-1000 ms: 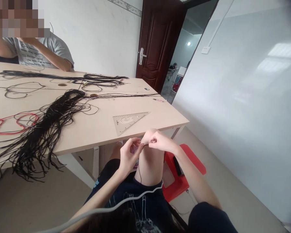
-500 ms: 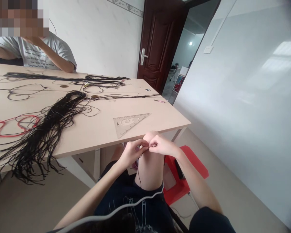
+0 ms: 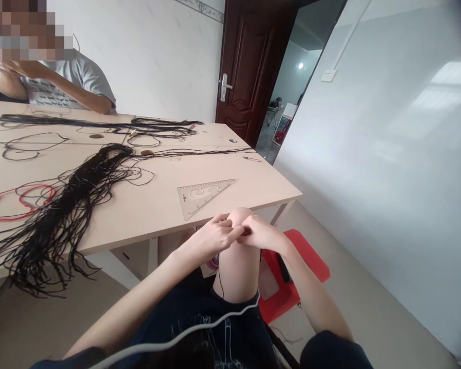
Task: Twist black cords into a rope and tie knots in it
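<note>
Reaching rightward over the bare leg (image 3: 238, 271), back upward, the left hand (image 3: 222, 234) touches the curled right hand (image 3: 262, 234); a thin black cord (image 3: 219, 277) hangs left of the leg; whether either grips it, I cannot tell.

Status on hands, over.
Left hand, right hand together by knee. Grip hidden. Black cord hangs below left hand. Set square on table, clear of hands.
</note>
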`<state>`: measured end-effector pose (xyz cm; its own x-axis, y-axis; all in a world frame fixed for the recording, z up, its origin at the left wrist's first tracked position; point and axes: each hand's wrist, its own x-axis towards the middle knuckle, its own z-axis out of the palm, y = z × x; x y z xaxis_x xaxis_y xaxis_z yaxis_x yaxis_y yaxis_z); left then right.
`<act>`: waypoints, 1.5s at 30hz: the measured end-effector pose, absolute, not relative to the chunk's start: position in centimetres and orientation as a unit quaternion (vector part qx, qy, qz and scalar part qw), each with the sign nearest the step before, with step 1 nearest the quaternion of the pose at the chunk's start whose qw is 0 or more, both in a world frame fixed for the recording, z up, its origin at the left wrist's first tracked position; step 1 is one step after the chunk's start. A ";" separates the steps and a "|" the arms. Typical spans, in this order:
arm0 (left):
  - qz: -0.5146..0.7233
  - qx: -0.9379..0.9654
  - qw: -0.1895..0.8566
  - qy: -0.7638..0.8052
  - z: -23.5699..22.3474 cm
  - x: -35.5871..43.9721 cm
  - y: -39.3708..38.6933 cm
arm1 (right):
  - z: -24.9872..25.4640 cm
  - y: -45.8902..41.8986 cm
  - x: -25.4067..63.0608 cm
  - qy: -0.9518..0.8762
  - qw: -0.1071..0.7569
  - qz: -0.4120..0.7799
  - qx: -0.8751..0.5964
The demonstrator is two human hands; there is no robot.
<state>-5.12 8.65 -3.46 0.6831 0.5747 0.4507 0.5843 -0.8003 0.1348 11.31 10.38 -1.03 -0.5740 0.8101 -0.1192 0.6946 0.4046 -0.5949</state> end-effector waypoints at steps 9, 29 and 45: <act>-0.353 -0.804 -0.053 -0.475 -6.2 -3.3 9.4 | -1.2 10.5 11.6 -0.825 0.123 0.295 -0.467; -0.619 -0.577 -0.280 -0.453 -7.8 -0.6 10.0 | -1.5 11.1 12.5 -0.812 0.127 0.319 -0.472; -0.558 -0.697 -0.083 -0.443 -10.9 1.1 12.2 | -2.7 10.1 13.7 -0.802 0.187 0.330 -0.462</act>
